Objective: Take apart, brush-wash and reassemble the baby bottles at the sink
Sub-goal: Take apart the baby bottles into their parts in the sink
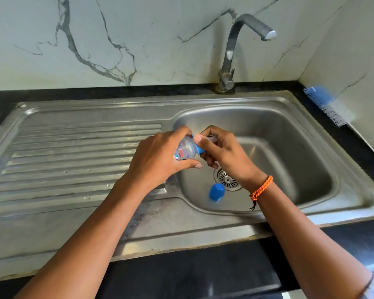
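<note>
the stainless sink point(311, 117) fills most of the view, with its ribbed drainboard point(73, 152) on the left, the basin on the right and one tap point(229, 67) behind it, not running. over the near left edge of the basin both hands meet on one small clear baby bottle point(185, 150), held on its side. the left hand point(160, 156) is wrapped round the bottle's body, fingers over the top and thumb beneath; the right hand point(220, 149) pinches the blue collar point(198, 145) at the neck, with the teat mostly hidden inside its curled fingers. this looks like the unscrewing step, early in the job. to do it well, i would keep the left hand firm and still as the anchor, turn only the collar with the right, and stay over the basin so a dropped part lands inside. counted: one bottle in view, one blue cap point(216, 192) lying loose in the basin just beside the drain point(227, 179), one bottle brush point(330, 106) resting on the dark counter against the right wall, well apart from the hands, and one orange cord bracelet point(261, 188) on the right wrist.
</note>
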The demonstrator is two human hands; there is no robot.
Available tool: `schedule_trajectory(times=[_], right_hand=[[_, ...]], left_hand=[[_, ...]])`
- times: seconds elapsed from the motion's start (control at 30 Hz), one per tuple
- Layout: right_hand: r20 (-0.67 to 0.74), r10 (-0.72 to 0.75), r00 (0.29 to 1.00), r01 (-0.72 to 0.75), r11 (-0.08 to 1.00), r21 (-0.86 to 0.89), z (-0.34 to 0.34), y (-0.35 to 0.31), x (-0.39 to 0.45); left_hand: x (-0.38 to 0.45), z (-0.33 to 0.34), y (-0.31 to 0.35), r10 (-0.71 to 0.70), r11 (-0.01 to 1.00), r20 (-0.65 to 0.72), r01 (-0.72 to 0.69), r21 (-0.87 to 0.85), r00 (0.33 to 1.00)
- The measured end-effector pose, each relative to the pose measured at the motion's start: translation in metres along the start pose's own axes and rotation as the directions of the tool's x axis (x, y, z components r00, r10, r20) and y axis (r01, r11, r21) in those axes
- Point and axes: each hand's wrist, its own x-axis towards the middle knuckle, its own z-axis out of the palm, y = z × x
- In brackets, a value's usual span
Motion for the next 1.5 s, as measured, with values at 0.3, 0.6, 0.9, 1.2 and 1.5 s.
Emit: schedule_trajectory(times=[0.3,0.6,0.9,1.2,1.5], right_hand=[[0.090,-0.236,0.968,0.247,0.959,-0.141,-0.005,-0.006,-0.006],[0.110,-0.186,0.976,0.202,0.966,-0.160,-0.008,-0.006,-0.003],[0.206,-0.250,0.946,0.276,0.955,-0.109,-0.017,-0.006,-0.001],[0.062,-0.028,0.998,0.036,0.991,-0.132,-0.010,-0.005,0.001],[-0.060,-0.265,0.962,0.253,0.954,-0.162,-0.060,-0.009,0.002]], left_hand=[[0.007,-0.005,-0.011,-0.096,0.889,0.192,0.171,-0.425,0.977],[0.008,0.002,-0.020,-0.071,0.940,0.099,0.099,-0.326,0.993],[0.008,0.002,-0.025,-0.101,0.940,0.079,0.121,-0.318,0.992],[0.008,0.004,-0.017,-0.051,0.940,0.118,0.088,-0.329,0.992],[0.015,0.003,-0.023,-0.036,0.847,0.326,0.202,-0.491,0.945]])
